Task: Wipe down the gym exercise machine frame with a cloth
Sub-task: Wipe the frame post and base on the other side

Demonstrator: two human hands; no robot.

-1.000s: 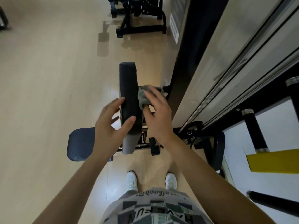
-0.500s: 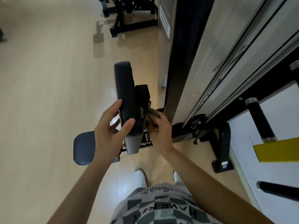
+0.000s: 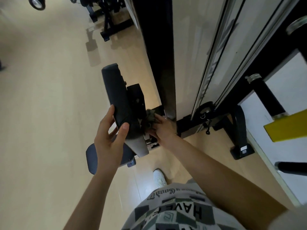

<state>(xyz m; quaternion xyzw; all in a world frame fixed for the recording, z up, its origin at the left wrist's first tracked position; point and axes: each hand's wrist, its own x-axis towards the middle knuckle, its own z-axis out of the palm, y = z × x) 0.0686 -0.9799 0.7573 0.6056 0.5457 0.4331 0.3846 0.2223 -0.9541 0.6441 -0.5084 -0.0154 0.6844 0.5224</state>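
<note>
While the left hand (image 3: 109, 140) clasps the lower end of the long black padded backrest (image 3: 116, 93), thumb laid across its near face and fingers wrapped round its far edge, the right hand (image 3: 163, 130) clutches a crumpled grey-green cloth (image 3: 149, 119) in curled fingers. It presses the cloth in just to the right of that backrest, low down. The cloth sits directly below a black box-shaped bracket (image 3: 135, 98) fixed to the backrest's rear. Which bar the cloth touches cannot be told, since the hand and the pad hide the contact. Farther right of the backrest rises a tall black upright column (image 3: 157, 55), and beyond it stand pale grey shroud panels (image 3: 187, 47) edged with dark strips. The black metal frame base rail (image 3: 189, 125) runs right from the cloth to a curved black foot (image 3: 239, 130). Farthest right of the backrest are a black roller with a chrome cap (image 3: 265, 95) and a yellow block (image 3: 287, 126). Below and left of the backrest lies a dark blue rounded seat pad (image 3: 91, 159), partly covered by the left wrist. A white shoe (image 3: 159, 177) rests on the pale wooden floor (image 3: 41, 97) below the backrest, and a grey patterned shirt with lettering (image 3: 174, 211) fills the bottom edge.
</note>
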